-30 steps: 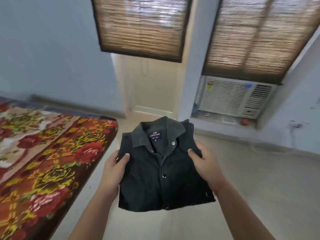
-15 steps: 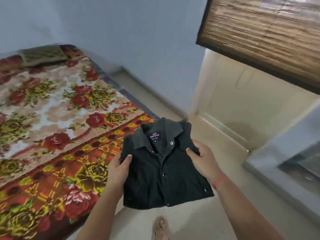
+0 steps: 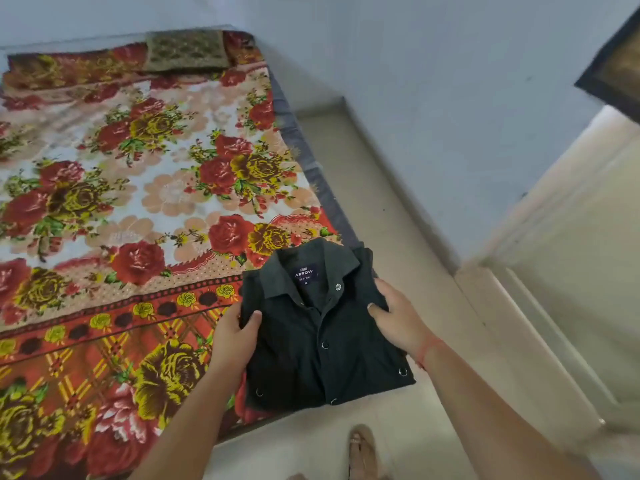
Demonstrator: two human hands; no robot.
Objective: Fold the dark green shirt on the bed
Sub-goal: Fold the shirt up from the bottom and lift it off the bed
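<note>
The dark green collared cotton shirt (image 3: 325,341) w/ metal snap buttons is folded into a compact rectangle, collar up & label showing. It looks light & soft, prob. floppy. The layers would likely sag or slide apart if held from one side only. Best hold is at both side edges, thumbs on top & fingers under, up near the shoulder line where the folds stack thickest. The fabric seems matte, not slippery, and the snaps are just hard spots, no real risk.

That's approx. how it's held. The left hand (image 3: 233,336) grips the shirt's left edge, thumb pressed on the front, fingers tucked beneath & out of view. The right hand (image 3: 398,317) grips the right edge just below the collar, thumb on the front panel, fingers curled round the side.

The shirt sits between the two hands, over the near corner of the bed (image 3: 138,202) w/ its red-and-yellow floral cover. Its left part is above the cover, and its right part is out over the pale floor (image 3: 367,202). Can't tell if the underside touches the bed. Folding looks done, so prob. only setting it down is left.
</note>
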